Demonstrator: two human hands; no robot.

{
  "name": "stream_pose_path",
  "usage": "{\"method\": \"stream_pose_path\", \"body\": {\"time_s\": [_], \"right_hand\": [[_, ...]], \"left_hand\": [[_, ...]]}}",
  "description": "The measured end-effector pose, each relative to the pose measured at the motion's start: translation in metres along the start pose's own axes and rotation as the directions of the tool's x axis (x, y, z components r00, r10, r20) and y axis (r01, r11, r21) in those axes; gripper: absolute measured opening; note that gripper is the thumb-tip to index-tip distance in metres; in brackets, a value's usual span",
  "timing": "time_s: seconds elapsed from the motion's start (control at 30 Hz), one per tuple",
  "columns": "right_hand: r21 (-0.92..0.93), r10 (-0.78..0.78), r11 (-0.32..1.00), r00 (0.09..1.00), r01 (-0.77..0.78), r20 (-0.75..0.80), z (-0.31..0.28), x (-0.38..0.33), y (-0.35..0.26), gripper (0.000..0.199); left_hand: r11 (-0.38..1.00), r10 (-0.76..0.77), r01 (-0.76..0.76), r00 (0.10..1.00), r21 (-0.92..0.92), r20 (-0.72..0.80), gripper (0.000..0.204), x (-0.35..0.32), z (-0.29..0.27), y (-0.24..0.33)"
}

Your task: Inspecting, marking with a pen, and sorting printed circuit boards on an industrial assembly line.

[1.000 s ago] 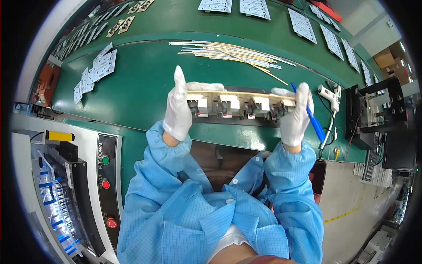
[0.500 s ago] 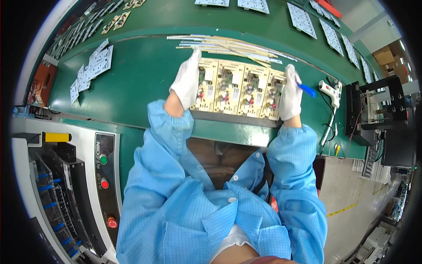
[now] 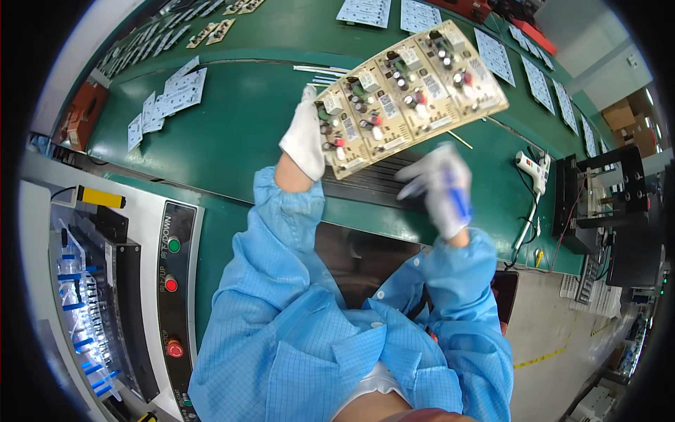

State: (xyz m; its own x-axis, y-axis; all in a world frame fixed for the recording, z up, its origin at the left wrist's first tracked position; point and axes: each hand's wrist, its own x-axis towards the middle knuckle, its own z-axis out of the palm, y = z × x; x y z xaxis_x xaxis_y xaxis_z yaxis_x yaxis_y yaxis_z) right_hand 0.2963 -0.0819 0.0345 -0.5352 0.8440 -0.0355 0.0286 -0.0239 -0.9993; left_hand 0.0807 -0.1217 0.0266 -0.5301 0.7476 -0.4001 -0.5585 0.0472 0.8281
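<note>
The left hand [image 3: 304, 141], in a white glove, is raised above the middle of the frame, its forearm in a light blue sleeve [image 3: 281, 211] rising from the lower centre. Its fingers are clenched on the lower left end of a long circuit board panel [image 3: 408, 95], which is held up in the air, tilted so that its far end points toward the upper right of the frame. The right hand [image 3: 439, 186], also gloved in white, is seen right of centre, below the panel and apart from it, blurred. A blue pen-like thing seems to lie in it, but whether it is grasped cannot be told.

Beneath the hands a green work surface [image 3: 232, 133] is spread across the upper half of the frame. Small white boards [image 3: 165, 98] are laid out at its upper left, and more white panels [image 3: 365, 10] along the top edge. A white hand tool [image 3: 531, 169] with a cable lies at the right. At the lower left a grey control panel [image 3: 172, 264] with green and red buttons is seen.

The panel is tan, made of four like sections side by side, each set with small parts in red, green, black and white.
</note>
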Motion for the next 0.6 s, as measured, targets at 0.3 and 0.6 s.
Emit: {"method": "stream_pose_path", "body": {"time_s": [0.3, 0.6], "right_hand": [[-0.071, -0.189, 0.968, 0.884, 0.241, 0.427, 0.062, -0.018, 0.022, 0.013], [-0.871, -0.342, 0.397, 0.927, 0.289, 0.152, 0.004, -0.013, -0.029, 0.031]], "left_hand": [[0.958, -0.087, 0.113, 0.990, -0.263, 0.109, 0.045, -0.021, -0.008, -0.006], [0.895, 0.203, -0.271, 0.955, -0.353, -0.217, 0.049, 0.006, -0.063, 0.059]]}}
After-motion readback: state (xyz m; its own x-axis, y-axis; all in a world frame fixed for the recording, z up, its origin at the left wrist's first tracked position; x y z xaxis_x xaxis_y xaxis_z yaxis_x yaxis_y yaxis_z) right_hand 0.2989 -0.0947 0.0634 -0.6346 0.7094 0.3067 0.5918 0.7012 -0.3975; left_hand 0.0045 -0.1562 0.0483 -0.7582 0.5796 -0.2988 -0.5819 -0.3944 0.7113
